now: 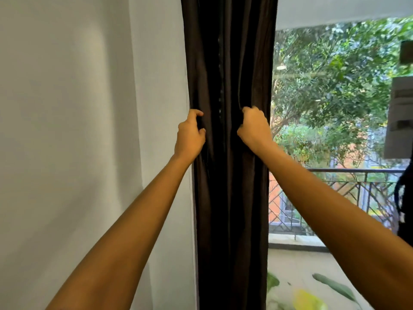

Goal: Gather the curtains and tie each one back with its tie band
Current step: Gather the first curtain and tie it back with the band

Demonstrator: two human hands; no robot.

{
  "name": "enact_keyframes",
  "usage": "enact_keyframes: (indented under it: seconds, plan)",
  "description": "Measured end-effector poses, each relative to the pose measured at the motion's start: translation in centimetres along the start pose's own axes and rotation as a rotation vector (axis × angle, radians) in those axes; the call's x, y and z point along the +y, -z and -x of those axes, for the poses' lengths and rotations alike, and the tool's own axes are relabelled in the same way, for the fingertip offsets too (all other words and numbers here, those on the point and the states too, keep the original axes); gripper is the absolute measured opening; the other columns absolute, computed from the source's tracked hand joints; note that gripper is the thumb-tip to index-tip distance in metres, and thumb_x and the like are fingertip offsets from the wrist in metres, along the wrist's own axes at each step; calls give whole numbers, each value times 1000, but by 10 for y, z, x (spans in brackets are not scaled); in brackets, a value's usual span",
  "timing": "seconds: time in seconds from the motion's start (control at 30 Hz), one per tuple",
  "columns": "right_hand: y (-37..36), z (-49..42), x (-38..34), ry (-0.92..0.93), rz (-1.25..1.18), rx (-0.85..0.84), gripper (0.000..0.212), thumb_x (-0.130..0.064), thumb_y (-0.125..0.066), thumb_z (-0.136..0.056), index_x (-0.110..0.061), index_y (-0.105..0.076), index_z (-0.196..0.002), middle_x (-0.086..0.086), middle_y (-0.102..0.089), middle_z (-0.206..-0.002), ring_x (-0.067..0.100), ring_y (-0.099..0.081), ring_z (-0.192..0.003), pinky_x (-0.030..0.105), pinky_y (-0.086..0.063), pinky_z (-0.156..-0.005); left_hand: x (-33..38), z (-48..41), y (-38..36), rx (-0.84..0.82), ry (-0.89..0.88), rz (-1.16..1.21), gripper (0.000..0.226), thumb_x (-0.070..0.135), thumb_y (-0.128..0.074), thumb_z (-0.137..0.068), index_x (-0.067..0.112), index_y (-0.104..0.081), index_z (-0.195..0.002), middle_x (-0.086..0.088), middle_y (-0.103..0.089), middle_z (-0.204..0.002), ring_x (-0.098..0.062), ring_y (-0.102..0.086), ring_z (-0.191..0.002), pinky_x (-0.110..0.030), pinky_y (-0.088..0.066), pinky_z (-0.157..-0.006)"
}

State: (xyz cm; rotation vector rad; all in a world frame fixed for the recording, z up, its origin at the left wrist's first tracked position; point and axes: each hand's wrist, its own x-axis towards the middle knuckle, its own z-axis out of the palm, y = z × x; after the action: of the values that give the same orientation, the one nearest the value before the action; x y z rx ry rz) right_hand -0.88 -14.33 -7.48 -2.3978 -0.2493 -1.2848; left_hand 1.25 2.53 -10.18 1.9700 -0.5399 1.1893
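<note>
Gathering looks underway: left hand (190,133) and right hand (253,128) each clutch folds of the dark curtain (230,198) hanging beside the left wall (78,130), so next comes finding its tie band, unseen here.

**Away from the action: wall, trees, railing**

At nine o'clock we've got a plain pale wall (67,108), softly shaded. Over at two o'clock, leafy green trees (335,81) fill the glass, with a pale overhang (335,10) above them at one o'clock. At four o'clock we see a dark metal railing (357,170) with diagonal bars. Down at five o'clock lies a leaf-print surface (330,287) with a yellow blotch. At three o'clock there's a grey boxy shape (400,117), too blurred for us to name.
</note>
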Motion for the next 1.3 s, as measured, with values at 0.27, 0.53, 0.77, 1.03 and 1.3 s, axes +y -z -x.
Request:
enact_keyframes:
  seconds: [0.27, 0.53, 0.77, 1.03, 1.3]
  plan:
    - [-39, 79, 28, -93, -13, 29, 25, 2, -55, -85, -1, -55, -110, 17, -55, -108, 37, -56, -92, 44, -50, -70, -8, 53, -26, 5, 40, 10, 27, 1, -54, -91, 10, -53, -116, 1, -52, -67, -7, -49, -53, -12, -42, -50]
    - [-78, 129, 37, -138, -80, -59, 27, -5, -55, -89, -6, -52, -116, 15, -54, -109, 36, -58, -90, 47, -53, -71, -18, 96, -37, -49, 104, 3, 29, 0, -55, -91, 12, -54, -116, 3, -48, -61, -7, -47, -51, -18, -45, -52]
    - [-97, 164, 49, -158, -166, -134, 49, 2, -48, -88, -5, -36, -135, 18, -37, -132, 35, -49, -108, 40, -47, -85, -29, 135, -42, -59, 150, 40, 26, -1, -58, -89, 12, -55, -111, 7, -48, -66, -6, -48, -54, -14, -44, -53]
    - [-124, 208, 57, -121, -158, -269, 44, 8, -46, -86, -3, -48, -128, 14, -47, -121, 33, -55, -97, 41, -50, -75, -38, 169, -52, -91, 182, 59, 25, -3, -59, -88, 9, -59, -111, -5, -60, -85, -2, -51, -67, 0, -42, -63]
    - [-122, 215, 52, -174, -238, -222, 31, -1, -47, -91, -3, -59, -120, 13, -56, -109, 30, -57, -95, 34, -49, -79, -44, 194, -62, -134, 270, 79, 21, -6, -54, -88, 10, -53, -102, 8, -53, -74, -4, -56, -66, -13, -50, -64]
